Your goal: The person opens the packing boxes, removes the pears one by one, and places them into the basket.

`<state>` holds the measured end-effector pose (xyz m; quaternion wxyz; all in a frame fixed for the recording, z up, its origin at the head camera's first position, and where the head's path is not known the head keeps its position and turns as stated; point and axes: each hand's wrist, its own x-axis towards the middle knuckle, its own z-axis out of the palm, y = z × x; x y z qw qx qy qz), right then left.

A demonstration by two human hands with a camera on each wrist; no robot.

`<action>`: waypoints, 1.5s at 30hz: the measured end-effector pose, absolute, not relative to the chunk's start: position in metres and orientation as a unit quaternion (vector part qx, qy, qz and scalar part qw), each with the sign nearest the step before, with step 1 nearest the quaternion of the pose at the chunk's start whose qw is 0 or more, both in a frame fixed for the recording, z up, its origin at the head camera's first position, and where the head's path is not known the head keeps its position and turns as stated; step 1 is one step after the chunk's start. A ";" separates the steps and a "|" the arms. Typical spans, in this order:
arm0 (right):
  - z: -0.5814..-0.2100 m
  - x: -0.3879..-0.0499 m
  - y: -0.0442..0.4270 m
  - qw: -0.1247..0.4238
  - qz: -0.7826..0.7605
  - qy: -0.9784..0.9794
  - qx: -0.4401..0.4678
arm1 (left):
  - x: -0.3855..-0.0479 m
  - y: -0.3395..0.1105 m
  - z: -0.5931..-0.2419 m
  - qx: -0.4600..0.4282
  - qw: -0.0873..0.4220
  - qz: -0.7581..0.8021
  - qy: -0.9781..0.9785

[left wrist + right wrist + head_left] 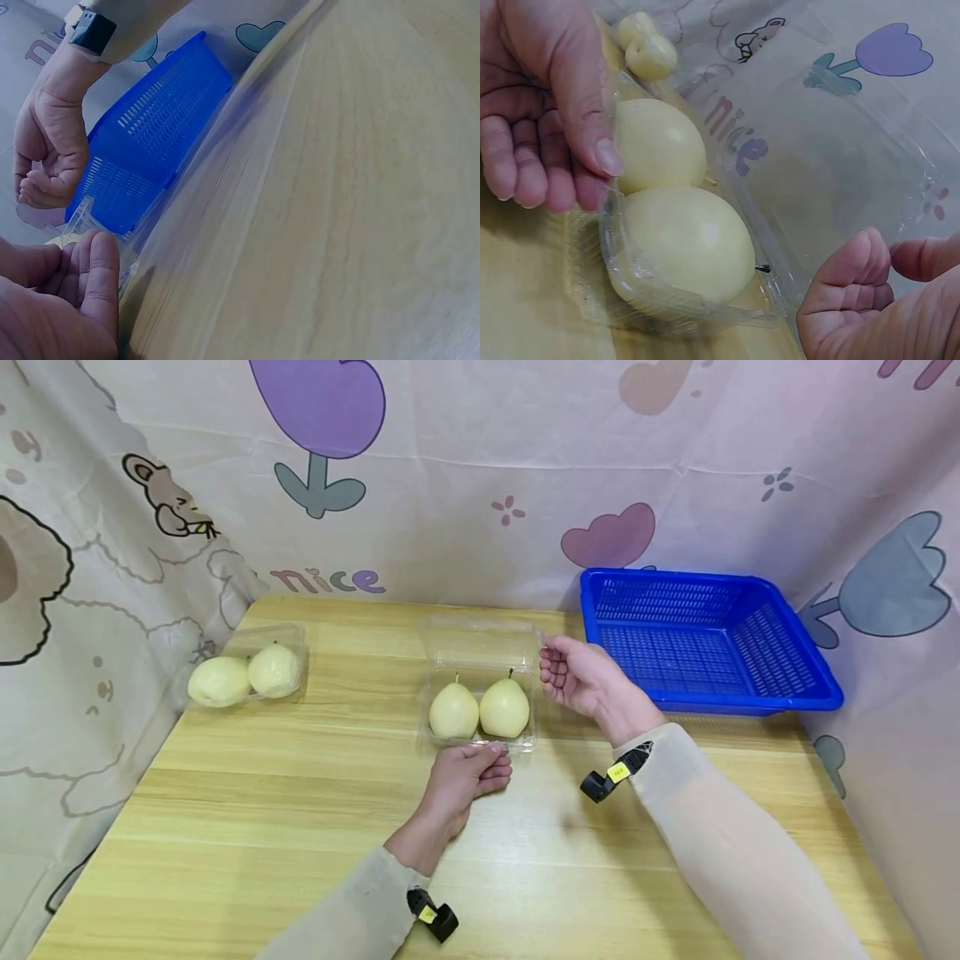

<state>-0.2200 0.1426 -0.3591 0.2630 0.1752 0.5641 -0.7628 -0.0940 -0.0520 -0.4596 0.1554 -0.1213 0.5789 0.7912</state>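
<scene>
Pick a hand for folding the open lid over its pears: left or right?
Right, likely: the right hand pinches the open lid at its side edge, while the left hand grips the clear container by its front rim, better for steadying.

Room between left pack [297,647] and open clamshell [525,744] — raised lid [483,645] blocks rear, basket [667,660] right.

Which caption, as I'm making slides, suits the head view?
Left hand grips the rim and right hand the raised lid of a clear plastic box holding two round, pale-yellow pears.
</scene>
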 end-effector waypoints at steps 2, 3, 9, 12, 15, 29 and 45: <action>-0.359 -0.223 0.142 0.260 -0.762 0.566 0.176 | -0.094 -0.052 -0.460 -0.121 0.156 0.792 0.578; -0.358 -0.224 0.142 0.258 -0.761 0.568 0.177 | -0.094 -0.052 -0.460 -0.121 0.156 0.792 0.577; -0.359 -0.232 0.140 0.250 -0.755 0.579 0.183 | -0.094 -0.051 -0.461 -0.118 0.155 0.794 0.576; -0.359 -0.235 0.139 0.244 -0.751 0.585 0.186 | -0.093 -0.052 -0.460 -0.119 0.153 0.793 0.577; -0.361 -0.237 0.137 0.235 -0.744 0.596 0.189 | -0.093 -0.052 -0.460 -0.120 0.152 0.793 0.578; -0.371 -0.246 0.129 0.193 -0.729 0.619 0.219 | -0.094 -0.051 -0.461 -0.117 0.150 0.791 0.582; -0.378 -0.246 0.129 0.173 -0.754 0.601 0.201 | -0.094 -0.050 -0.461 -0.116 0.153 0.792 0.580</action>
